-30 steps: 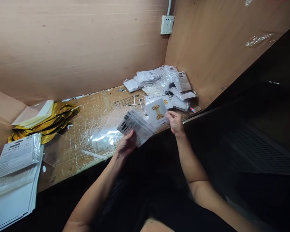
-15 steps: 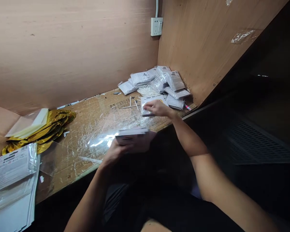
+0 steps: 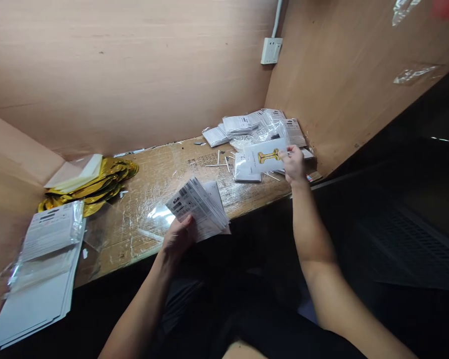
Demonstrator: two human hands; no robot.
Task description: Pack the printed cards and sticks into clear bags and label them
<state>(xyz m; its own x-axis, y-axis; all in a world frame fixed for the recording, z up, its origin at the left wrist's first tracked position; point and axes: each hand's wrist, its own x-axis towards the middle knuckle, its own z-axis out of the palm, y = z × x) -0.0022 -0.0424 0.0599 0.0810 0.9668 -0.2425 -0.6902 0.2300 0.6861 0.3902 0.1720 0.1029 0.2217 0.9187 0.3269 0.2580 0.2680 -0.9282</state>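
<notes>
My left hand (image 3: 178,236) grips a fanned stack of printed cards (image 3: 200,207) just over the table's front edge, thumb on top. Grey print and barcodes face up on the cards. Farther right, my right hand (image 3: 295,163) pinches one white card (image 3: 266,158) by its right end. That card shows a gold balloon shaped like a letter I. It is held above a stack of white cards (image 3: 248,175) on the table, partly covering it. Behind lies a heap of clear-bagged card packs (image 3: 239,124).
Gold foil balloons (image 3: 114,174) lie at the left with a pale sheet on top. White sheets (image 3: 41,304) and a bagged card pack (image 3: 52,227) overlap the front left edge. Thin white sticks (image 3: 216,165) are scattered mid-table. Wooden panels enclose the table, with a socket (image 3: 271,51) behind.
My right hand has lifted a card off the stack on the table and drawn it rightward. My left hand has tilted and fanned its cards. The view has shifted left.
</notes>
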